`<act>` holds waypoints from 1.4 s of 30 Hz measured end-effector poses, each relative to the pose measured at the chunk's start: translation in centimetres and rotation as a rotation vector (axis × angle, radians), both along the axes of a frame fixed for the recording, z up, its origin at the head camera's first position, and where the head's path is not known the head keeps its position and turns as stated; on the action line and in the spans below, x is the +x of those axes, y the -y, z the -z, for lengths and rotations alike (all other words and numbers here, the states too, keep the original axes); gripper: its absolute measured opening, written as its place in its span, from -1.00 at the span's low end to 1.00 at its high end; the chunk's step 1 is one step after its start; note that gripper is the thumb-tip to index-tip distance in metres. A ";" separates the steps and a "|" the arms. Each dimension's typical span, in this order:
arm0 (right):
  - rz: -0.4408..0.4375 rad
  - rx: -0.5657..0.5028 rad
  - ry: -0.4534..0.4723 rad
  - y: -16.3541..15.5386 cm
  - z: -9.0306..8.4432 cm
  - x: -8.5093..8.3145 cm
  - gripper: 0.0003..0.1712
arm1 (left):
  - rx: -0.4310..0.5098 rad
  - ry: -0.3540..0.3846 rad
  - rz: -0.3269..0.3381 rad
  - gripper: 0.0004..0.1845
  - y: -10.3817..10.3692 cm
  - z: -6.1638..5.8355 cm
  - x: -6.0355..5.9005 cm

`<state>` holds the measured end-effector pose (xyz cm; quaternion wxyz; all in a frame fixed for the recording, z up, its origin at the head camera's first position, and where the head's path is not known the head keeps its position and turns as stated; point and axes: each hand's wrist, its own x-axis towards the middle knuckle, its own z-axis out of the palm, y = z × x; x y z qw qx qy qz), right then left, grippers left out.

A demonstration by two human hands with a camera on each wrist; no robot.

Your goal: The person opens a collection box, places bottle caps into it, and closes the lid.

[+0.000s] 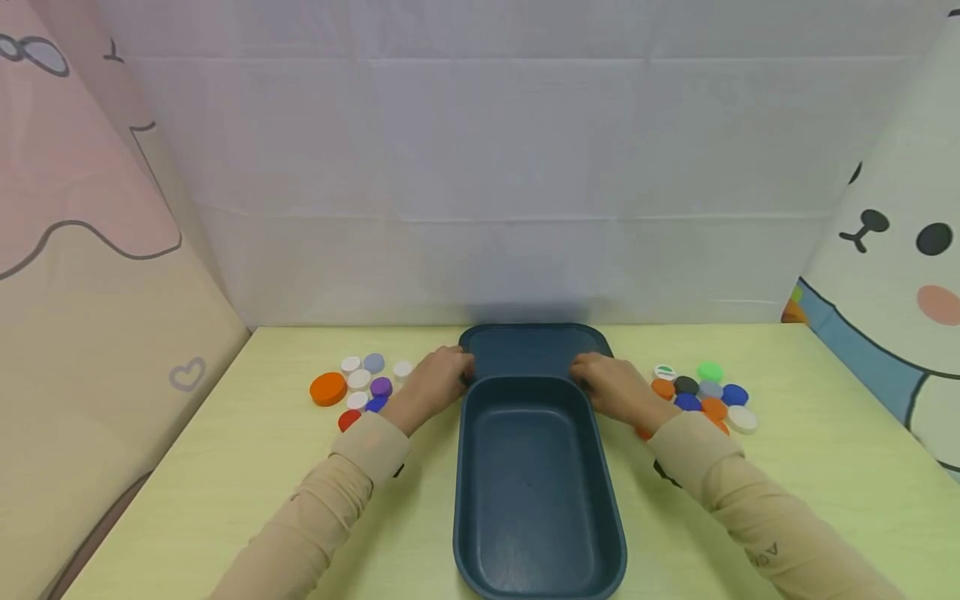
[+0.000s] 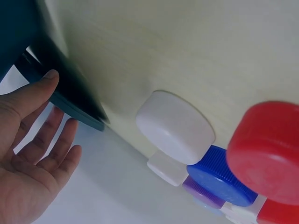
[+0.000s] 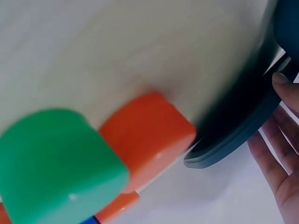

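Note:
A deep dark blue tray [image 1: 536, 500] lies lengthwise in the middle of the table, with nothing inside. Behind it is a second dark blue piece [image 1: 537, 348], a shallow tray or lid, beside the back wall. My left hand [image 1: 444, 373] holds this rear piece at its left side, the thumb on one face and the fingers at the other in the left wrist view. On the opposite side my right hand [image 1: 611, 387] holds it likewise, the rim lying between thumb and fingers in the right wrist view. The near tray's far end partly hides the rear piece.
Left of the trays lie several bottle caps, among them a wide orange cap [image 1: 328, 389] and a red cap [image 2: 266, 149]. Right of them is another group, with a green cap [image 1: 709, 372] and a white cap [image 1: 742, 419]. A white sheet [image 1: 510, 167] hangs behind the table.

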<state>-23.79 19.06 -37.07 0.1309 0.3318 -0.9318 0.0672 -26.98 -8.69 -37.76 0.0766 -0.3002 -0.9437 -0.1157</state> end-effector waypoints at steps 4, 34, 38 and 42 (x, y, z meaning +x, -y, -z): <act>-0.003 0.021 0.008 0.1 0.2 0.2 -0.81 | -0.034 -0.003 -0.007 -0.88 -0.1 0.2 0.2; 0.000 0.010 0.121 -0.2 0.5 0.8 -0.82 | -0.063 0.003 0.020 -0.90 0.4 0.5 1.1; 0.021 -0.012 0.144 -0.6 0.2 1.1 -0.81 | -0.043 -0.020 0.004 -0.91 0.5 0.0 1.7; 0.054 -0.024 0.168 -1.2 -0.3 1.5 -0.82 | -0.017 -0.033 -0.019 -0.91 0.7 -0.8 2.3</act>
